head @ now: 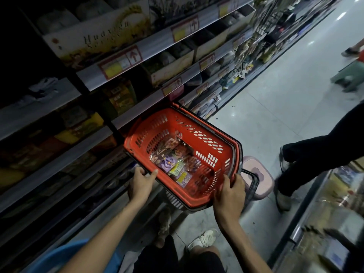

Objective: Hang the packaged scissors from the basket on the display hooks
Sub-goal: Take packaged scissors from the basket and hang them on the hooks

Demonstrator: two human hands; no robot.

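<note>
Packaged scissors (pixel 173 162), a loose bright pile on the floor of the red basket (pixel 171 115), packs at mixed angles, no single long axis to call. Sits low inside, well under the rim, between the two grips and a shade towards the left side.

Grips the near-left rim with the left hand (pixel 140 184), fingers curled under the edge, index finger stretched along it towards the pile. Clamps the near-right rim with the right hand (pixel 229 194), fingers wrapped over the top beside the folded black handle (pixel 253 180). Both hands full of basket, then, nothing free for a pack yet.

Looks a shorter reach from the left: down and in, just past that fingertip.

Further out: dim shelving (pixel 118 62) to the left, hanging goods (pixel 244 56) further along, hooks too blurred to pick out. Pink stool (pixel 260 174) under the right corner, someone's dark trouser leg (pixel 315 154) beyond.
</note>
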